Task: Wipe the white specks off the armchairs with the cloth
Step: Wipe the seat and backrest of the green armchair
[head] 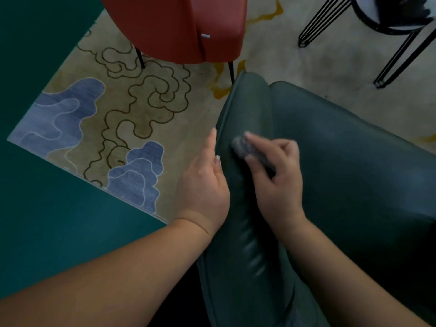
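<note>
Patterned carpet (132, 119) in beige, with brown swirling lines and blue cloud shapes, lies over a teal floor (59, 220) and carries the furniture. On it, in the lower right of the view, stands the dark green armchair (342, 173), its padded arm running up the middle of the picture. A small grey cloth (240, 146), blurred, sits bunched on top of that arm, pressed against the leather. The right hand (276, 178) holds the cloth, its fingers (250, 138) and thumb curled narrowly round it, so that most of the cloth is hidden beneath them. The left hand (205, 182) rests just beside it on the outer edge of the same arm, fingers straight and relaxed along the seam, holding nothing. Both forearms reach in from the bottom of the frame and cover the near part of the chair arm. Any specks on the green leather are too faint to make out. Beyond the arm's far end, near but apart, stands a red armchair (169, 27) on thin black legs, with a small white mark (205, 36) on its back. At the upper right a black wire-legged stool (389, 22) stands on the carpet, well apart from the hands.
</note>
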The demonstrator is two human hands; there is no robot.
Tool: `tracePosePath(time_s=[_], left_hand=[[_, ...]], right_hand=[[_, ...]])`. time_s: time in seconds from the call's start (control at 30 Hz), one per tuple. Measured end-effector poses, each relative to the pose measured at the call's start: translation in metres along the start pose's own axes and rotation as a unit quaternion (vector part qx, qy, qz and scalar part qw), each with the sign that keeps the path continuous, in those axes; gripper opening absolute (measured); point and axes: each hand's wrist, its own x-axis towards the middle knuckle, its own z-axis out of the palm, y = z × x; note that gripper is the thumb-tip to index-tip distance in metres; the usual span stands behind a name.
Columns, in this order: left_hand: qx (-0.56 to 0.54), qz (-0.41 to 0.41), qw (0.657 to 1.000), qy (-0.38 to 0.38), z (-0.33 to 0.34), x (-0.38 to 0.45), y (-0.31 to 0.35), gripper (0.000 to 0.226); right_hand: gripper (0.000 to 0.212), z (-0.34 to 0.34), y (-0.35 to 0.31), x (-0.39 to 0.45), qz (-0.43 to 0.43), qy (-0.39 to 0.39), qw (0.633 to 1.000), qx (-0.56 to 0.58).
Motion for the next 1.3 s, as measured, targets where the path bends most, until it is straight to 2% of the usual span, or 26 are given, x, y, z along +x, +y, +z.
tracePosePath(time_s=[0.03, 0.1, 0.2, 0.3, 0.33, 0.47, 0.53, 0.67, 0.8, 1.0, 1.1, 1.3], left_hand=[[-0.002, -0.002, 1.0, 0.002, 0.0, 0.0, 0.0, 0.05], [-0.002, -0.008, 1.0, 0.003, -0.001, 0.0, 0.0, 0.051], [-0.006, -0.021, 1.0, -0.001, -0.001, 0.0, 0.001, 0.051], [-0.019, -0.029, 0.999, 0.0, -0.001, 0.0, 0.001, 0.05], [-0.02, -0.028, 0.999, 0.001, 0.0, 0.0, 0.001, 0.05], [-0.015, -0.022, 1.0, 0.009, 0.001, 0.0, 0.0, 0.051], [-0.014, -0.02, 1.0, 0.012, 0.001, 0.0, 0.0, 0.051], [-0.008, -0.013, 1.0, 0.014, 0.001, 0.0, -0.001, 0.051], [0.004, -0.02, 1.0, 0.007, 0.001, 0.0, -0.001, 0.051], [0.011, -0.008, 1.0, 0.014, 0.001, -0.001, -0.001, 0.052], [0.01, -0.014, 1.0, 0.013, 0.0, -0.001, 0.0, 0.052], [0.006, -0.028, 1.0, 0.005, 0.0, -0.001, 0.002, 0.051]], right_hand=[[0.034, -0.004, 0.001, -0.013, -0.025, -0.016, 1.0, -0.008], [0.034, -0.011, 0.006, -0.028, -0.02, -0.026, 0.999, -0.006], [0.035, -0.003, 0.008, -0.007, 0.038, 0.017, 0.999, -0.014], [0.032, 0.007, 0.006, 0.029, 0.119, 0.057, 0.991, 0.03], [0.033, 0.007, 0.005, 0.029, 0.116, 0.053, 0.991, 0.031], [0.035, -0.008, -0.001, -0.025, -0.01, -0.017, 1.0, -0.008], [0.035, -0.012, -0.001, -0.04, -0.036, -0.034, 0.999, -0.011], [0.035, 0.001, 0.002, -0.005, -0.017, 0.017, 0.999, -0.035], [0.037, 0.014, 0.003, 0.042, 0.097, 0.072, 0.992, 0.048], [0.04, 0.004, -0.001, -0.004, -0.015, 0.012, 1.0, -0.023], [0.039, 0.009, 0.0, 0.018, 0.019, 0.033, 0.999, -0.008], [0.033, 0.022, 0.013, 0.099, 0.156, 0.1, 0.98, 0.072]])
